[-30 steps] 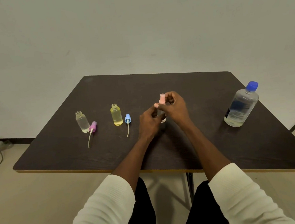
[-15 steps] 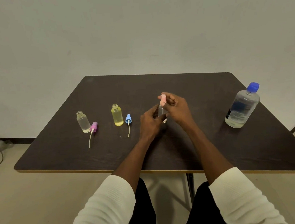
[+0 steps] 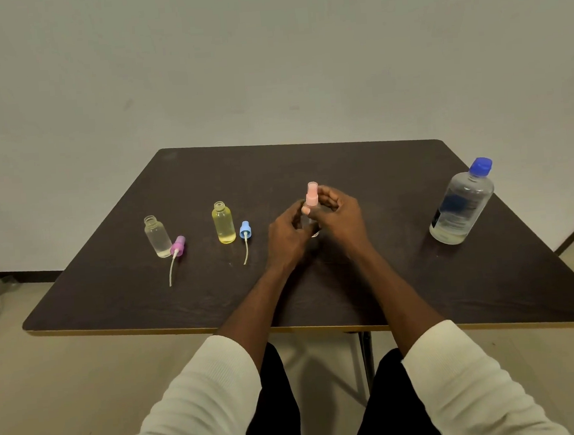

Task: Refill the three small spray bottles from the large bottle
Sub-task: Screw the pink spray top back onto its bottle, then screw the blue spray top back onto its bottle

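Holding the third small bottle (image 3: pixel 314 227) low with the left hand (image 3: pixel 288 234), the person pinches its pink spray top (image 3: pixel 312 194) with the right hand (image 3: pixel 342 218), likely to twist it. Two small bottles (image 3: pixel 157 236) stand open, tops beside them, ready. The large bottle (image 3: pixel 461 205) waits capped at the right.

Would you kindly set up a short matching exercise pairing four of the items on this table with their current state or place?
Things:
1. clear small bottle
2. yellow small bottle
3. pink spray top
4. large bottle

States:
A. blue cap on, standing at the table's right side
B. open, with a blue spray top lying beside it
C. pinched by the right hand
D. open, with a purple spray top lying beside it

Pairs: 1-D, 2-B, 3-C, 4-A
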{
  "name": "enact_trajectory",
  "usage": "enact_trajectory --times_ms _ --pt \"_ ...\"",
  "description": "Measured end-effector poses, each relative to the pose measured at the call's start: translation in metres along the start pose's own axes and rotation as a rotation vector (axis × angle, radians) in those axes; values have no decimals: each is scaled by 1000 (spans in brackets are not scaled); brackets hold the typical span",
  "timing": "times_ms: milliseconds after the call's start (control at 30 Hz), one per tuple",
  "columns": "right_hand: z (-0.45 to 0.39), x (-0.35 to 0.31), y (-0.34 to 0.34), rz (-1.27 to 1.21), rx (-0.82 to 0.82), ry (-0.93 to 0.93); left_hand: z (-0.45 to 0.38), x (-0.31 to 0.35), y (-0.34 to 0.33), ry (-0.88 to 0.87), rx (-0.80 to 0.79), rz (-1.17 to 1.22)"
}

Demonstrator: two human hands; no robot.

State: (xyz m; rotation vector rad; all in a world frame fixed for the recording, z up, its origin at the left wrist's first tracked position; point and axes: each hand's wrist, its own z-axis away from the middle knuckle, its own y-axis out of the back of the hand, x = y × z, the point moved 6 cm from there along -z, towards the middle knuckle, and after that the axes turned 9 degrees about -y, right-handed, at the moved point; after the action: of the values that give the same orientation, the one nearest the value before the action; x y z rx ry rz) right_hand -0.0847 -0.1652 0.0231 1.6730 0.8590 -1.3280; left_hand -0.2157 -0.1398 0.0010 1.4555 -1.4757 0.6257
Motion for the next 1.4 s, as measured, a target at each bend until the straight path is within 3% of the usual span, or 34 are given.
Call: enact_trajectory --times_ms 167,267,400,600,667,767,867,1033,1200,1400 --pt "12 6 1 72 -33 12 3 -2 5 65 91 46" --pt "12 3 10 123 78 25 5 0 10 60 166 13" --pt "14 8 41 143 321 5 4 2 8 12 130 -138" --pt "13 20 49 130 282 -82 7 9 10 -76 167 -220" --pt "24 14 50 160 384 -85 11 16 17 -126 249 -207" --pt "51 -12 38 199 549 153 26 32 33 -239 381 -182" --pt "55 -27 6 174 428 233 43 34 60 -333 521 -186" --pt "28 -14 -64 220 31 -108 60 15 122 -198 739 -137" --pt "16 -10 -111 386 -102 -244 44 -22 139 147 622 58" --pt "1 -9 -131 496 -124 -294 36 -29 138 253 527 209"
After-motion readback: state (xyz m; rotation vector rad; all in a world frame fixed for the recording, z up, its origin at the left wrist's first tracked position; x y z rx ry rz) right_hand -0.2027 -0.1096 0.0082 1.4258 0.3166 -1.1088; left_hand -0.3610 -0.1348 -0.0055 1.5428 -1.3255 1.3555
